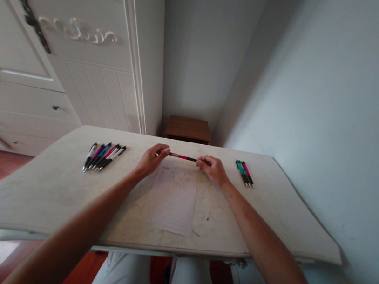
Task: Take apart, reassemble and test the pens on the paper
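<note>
A pink-and-black pen [182, 157] is held level above the far end of a lined sheet of paper [173, 205]. My left hand [154, 158] pinches one end of it, and my right hand [212, 168] has the black end between its fingertips. To the left, several pens [102, 157] in white, purple and blue with black grips lie side by side. On the right rests a smaller group of pens [245, 173], green and pink, also with black grips. Faint marks show near the top of the paper.
The white table [95, 208] has a worn, stained top. A small brown wooden stand [189, 128] is behind it. A white cabinet [82, 51] stands at the left, and a pale wall [338, 111] runs along the right side.
</note>
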Tool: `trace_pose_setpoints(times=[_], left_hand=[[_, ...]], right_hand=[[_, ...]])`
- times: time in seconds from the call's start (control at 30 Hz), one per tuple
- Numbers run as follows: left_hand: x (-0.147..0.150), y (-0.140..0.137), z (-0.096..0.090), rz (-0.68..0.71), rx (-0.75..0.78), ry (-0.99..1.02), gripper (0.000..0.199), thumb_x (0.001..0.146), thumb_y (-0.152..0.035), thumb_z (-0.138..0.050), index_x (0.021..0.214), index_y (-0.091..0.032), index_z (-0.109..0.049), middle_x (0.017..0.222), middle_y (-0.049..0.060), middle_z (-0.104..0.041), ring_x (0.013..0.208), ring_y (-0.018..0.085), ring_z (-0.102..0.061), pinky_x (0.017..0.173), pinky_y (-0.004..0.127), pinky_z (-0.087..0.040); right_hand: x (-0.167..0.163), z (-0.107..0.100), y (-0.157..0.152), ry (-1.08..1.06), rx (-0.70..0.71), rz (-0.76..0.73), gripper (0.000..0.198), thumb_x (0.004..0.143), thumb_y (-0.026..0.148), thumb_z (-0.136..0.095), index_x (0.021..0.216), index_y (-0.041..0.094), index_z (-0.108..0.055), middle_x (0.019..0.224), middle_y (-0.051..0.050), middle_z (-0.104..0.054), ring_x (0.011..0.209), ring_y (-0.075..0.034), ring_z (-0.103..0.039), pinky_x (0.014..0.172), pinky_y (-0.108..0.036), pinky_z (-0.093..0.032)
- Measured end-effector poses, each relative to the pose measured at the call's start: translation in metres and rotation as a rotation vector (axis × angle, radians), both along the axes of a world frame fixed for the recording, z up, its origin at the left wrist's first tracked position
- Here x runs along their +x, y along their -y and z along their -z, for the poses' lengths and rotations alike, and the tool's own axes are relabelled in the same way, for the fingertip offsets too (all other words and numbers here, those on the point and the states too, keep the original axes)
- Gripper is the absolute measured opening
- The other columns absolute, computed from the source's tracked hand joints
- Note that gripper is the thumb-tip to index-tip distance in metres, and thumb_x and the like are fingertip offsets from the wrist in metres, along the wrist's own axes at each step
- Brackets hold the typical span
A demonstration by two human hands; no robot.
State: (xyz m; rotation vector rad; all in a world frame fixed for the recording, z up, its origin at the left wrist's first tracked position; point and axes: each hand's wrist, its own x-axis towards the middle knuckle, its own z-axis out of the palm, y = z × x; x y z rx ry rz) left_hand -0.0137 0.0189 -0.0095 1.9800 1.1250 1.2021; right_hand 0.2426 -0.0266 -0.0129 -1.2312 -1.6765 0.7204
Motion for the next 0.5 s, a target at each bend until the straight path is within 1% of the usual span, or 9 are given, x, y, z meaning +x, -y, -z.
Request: trace_pose_setpoints(times=[0.07, 0.1, 0.13, 0.2, 0.27, 0.4, 0.47, 0.5], left_hand=[[-0.0009, -0.0014, 0.0011, 0.022, -0.009, -0.047, 0.043, 0.089, -0.051, -0.044, 0.079, -0.016, -0.067, 0.072, 0.004, -0.066, 0.07, 0.017, -0.06, 0.067, 0.028, -0.048], [-0.0013, -0.002, 0.0016, 0.043, -0.016, -0.059, 0.044, 0.089, -0.051, -0.045, 0.074, -0.016, -0.066, 0.07, 0.004, -0.066, 0.069, 0.017, -0.06, 0.066, 0.028, -0.048], [-0.0016, -0.0026, 0.0022, 0.061, -0.024, -0.06, 0.042, 0.088, -0.05, -0.047, 0.075, -0.016, -0.067, 0.071, 0.004, -0.067, 0.069, 0.017, -0.061, 0.066, 0.028, -0.048], [-0.0018, -0.0031, 0.0026, 0.079, -0.033, -0.032, 0.034, 0.083, -0.048, -0.055, 0.085, -0.017, -0.07, 0.08, 0.005, -0.071, 0.073, 0.018, -0.063, 0.068, 0.029, -0.049], [-0.0014, -0.0026, 0.0022, 0.087, -0.025, -0.002, 0.033, 0.079, -0.046, -0.062, 0.094, -0.018, -0.07, 0.093, 0.007, -0.072, 0.081, 0.019, -0.065, 0.071, 0.03, -0.051], [0.0007, 0.0003, 0.0005, 0.078, -0.018, 0.044, 0.044, 0.075, -0.048, -0.067, 0.106, -0.017, -0.066, 0.112, 0.01, -0.068, 0.095, 0.021, -0.064, 0.074, 0.03, -0.052], [0.0012, 0.0014, 0.0004, 0.055, -0.034, 0.039, 0.046, 0.079, -0.052, -0.062, 0.107, -0.016, -0.065, 0.11, 0.011, -0.068, 0.092, 0.021, -0.064, 0.071, 0.028, -0.051], [0.0012, 0.0016, 0.0007, 0.047, -0.038, 0.023, 0.045, 0.082, -0.053, -0.057, 0.103, -0.015, -0.065, 0.104, 0.01, -0.069, 0.089, 0.02, -0.064, 0.07, 0.028, -0.05]], right_hand=[[0.0002, 0.0008, -0.0003, 0.002, 0.005, -0.001, 0.024, 0.079, 0.04, -0.063, 0.078, 0.017, -0.068, 0.069, -0.003, -0.068, 0.063, -0.015, -0.062, 0.063, -0.027, -0.048], [0.0006, 0.0013, -0.0005, 0.006, 0.006, 0.001, 0.024, 0.08, 0.04, -0.063, 0.078, 0.017, -0.068, 0.068, -0.003, -0.067, 0.062, -0.015, -0.061, 0.063, -0.026, -0.048], [0.001, 0.0019, -0.0007, 0.011, 0.007, 0.004, 0.024, 0.079, 0.04, -0.063, 0.078, 0.017, -0.068, 0.067, -0.002, -0.067, 0.062, -0.015, -0.061, 0.063, -0.026, -0.047], [0.0018, 0.0029, -0.0013, 0.016, 0.004, 0.012, 0.024, 0.079, 0.04, -0.063, 0.079, 0.017, -0.068, 0.065, -0.002, -0.066, 0.061, -0.015, -0.06, 0.062, -0.026, -0.047], [0.0021, 0.0033, -0.0016, 0.015, -0.002, 0.012, 0.024, 0.079, 0.04, -0.062, 0.078, 0.016, -0.068, 0.066, -0.002, -0.066, 0.06, -0.015, -0.06, 0.061, -0.026, -0.046], [0.0009, 0.0023, -0.0013, 0.01, 0.003, 0.004, 0.025, 0.08, 0.04, -0.061, 0.078, 0.016, -0.067, 0.069, -0.003, -0.067, 0.061, -0.015, -0.06, 0.061, -0.026, -0.046], [0.0001, 0.0015, -0.0008, 0.004, 0.009, 0.009, 0.026, 0.081, 0.041, -0.061, 0.078, 0.016, -0.067, 0.069, -0.003, -0.067, 0.061, -0.014, -0.06, 0.061, -0.026, -0.046], [-0.0002, 0.0011, -0.0006, -0.001, 0.011, 0.01, 0.026, 0.081, 0.041, -0.061, 0.078, 0.016, -0.067, 0.069, -0.003, -0.067, 0.061, -0.014, -0.06, 0.061, -0.026, -0.046]])
